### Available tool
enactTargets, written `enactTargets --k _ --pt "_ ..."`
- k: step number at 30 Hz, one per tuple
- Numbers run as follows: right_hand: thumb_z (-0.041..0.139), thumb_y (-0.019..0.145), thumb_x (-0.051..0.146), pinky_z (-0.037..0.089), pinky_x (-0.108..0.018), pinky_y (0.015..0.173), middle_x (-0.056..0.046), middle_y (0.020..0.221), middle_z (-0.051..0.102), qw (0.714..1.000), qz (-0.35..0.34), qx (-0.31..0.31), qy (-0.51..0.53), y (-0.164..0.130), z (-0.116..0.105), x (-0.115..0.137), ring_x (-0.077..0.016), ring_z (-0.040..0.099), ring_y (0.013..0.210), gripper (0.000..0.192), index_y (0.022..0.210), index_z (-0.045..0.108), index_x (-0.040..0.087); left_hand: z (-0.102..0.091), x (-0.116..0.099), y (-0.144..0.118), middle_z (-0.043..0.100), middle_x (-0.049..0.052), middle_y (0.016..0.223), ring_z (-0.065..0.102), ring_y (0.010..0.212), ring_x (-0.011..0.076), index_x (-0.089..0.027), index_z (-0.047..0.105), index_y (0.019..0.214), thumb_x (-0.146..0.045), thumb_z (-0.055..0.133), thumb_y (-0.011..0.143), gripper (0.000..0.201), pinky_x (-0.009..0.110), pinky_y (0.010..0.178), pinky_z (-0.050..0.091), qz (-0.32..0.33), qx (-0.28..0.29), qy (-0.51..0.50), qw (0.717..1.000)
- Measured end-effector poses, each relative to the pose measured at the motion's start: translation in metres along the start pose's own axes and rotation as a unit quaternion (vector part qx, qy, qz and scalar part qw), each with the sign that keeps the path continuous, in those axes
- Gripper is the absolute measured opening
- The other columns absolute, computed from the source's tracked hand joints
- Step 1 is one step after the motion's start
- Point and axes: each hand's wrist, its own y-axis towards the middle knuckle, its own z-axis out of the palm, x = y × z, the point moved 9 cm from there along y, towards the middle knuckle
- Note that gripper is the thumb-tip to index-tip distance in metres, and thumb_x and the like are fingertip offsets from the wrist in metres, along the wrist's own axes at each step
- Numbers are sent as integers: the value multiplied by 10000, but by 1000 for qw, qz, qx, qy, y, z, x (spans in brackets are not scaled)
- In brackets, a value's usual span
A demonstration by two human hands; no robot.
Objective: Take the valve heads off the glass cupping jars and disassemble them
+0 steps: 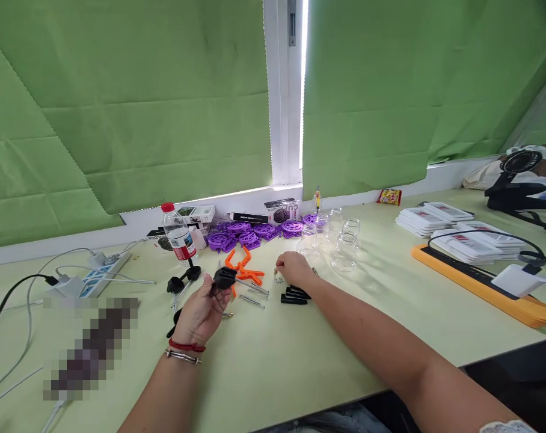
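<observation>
My left hand (pixel 199 313) is raised a little above the pale green table (pixel 273 361) and grips a small black plastic part (pixel 223 278) between its fingertips. My right hand (pixel 294 267) reaches forward and rests on the table, fingers curled down over a cluster of tiny silver screws (pixel 278 279). Black bar-shaped pieces (pixel 294 296) lie just under its wrist. Orange plastic pieces (pixel 245 269) and long metal bolts (pixel 253 294) lie between the two hands.
Purple wheel-like parts (pixel 250 233), clear glass jars (pixel 345 240), a water bottle (pixel 179 236) and small boxes (pixel 196 213) line the back. A power strip (pixel 102 272) with cables sits left. Stacked white packets (pixel 439 216) on an orange tray (pixel 480 282), a charger (pixel 516 279) and a black fan (pixel 521 165) stand right.
</observation>
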Motion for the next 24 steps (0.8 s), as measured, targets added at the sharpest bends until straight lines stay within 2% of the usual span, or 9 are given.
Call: enactTargets --k 2,3,6,9,13,16,18,21,24 --pt "478 849 224 444 -271 683 -45 837 691 998 4 -14 66 -13 -8 8 -145 602 746 164 861 636 183 3 2 -1 652 57 688 624 545 89 -127 598 816 -282 440 928 248 160 493 540 -6 3 -15 1000" --pt "485 853 270 446 -263 626 -52 828 683 979 31 -24 198 -22 -10 8 -141 598 707 158 873 609 175 5 3 -2 655 59 704 630 561 85 -126 596 823 -278 426 934 254 156 512 548 -12 3 -31 999" --pt "599 779 325 451 -242 585 -52 861 671 859 92 41 501 -49 5 19 -131 613 712 162 775 540 175 12 10 -6 655 64 731 639 594 76 -113 588 856 -262 389 949 266 146 551 559 -25 5 -70 997" --pt "670 715 354 406 -226 500 -12 706 644 802 99 69 585 -67 13 28 -92 547 540 232 757 527 176 18 20 -9 660 71 752 651 635 83 -108 581 897 -241 378 954 249 155 602 563 -36 17 -75 996" --pt "679 702 357 317 -205 433 32 577 590 808 91 40 581 -72 12 19 -44 403 413 243 750 533 168 28 19 -12 675 90 824 669 702 142 -125 558 1008 -307 415 935 244 251 648 566 22 90 42 995" --pt "675 704 358 310 -204 424 28 577 593 820 91 42 564 -71 13 12 -43 405 410 244 729 530 163 41 8 -21 664 64 884 649 681 156 -191 495 1143 -445 501 866 376 265 567 527 125 162 159 966" --pt "675 705 358 321 -203 423 29 577 593 825 87 41 557 -71 13 10 -46 416 413 243 727 530 164 48 9 -25 656 41 882 612 606 130 -213 481 1163 -434 641 764 484 243 509 483 148 190 242 940" --pt "681 700 383 368 -212 440 12 611 617 822 86 44 562 -71 15 9 -69 486 453 264 739 531 169 46 15 -21 612 -24 656 531 471 103 -179 523 1017 -347 752 653 461 241 472 441 133 160 316 925" --pt "695 684 400 408 -221 471 -12 682 645 805 91 36 585 -68 16 3 -88 541 521 288 757 537 170 41 16 -14 561 -51 517 538 472 119 -171 511 894 -358 728 678 359 255 506 449 120 126 284 943"
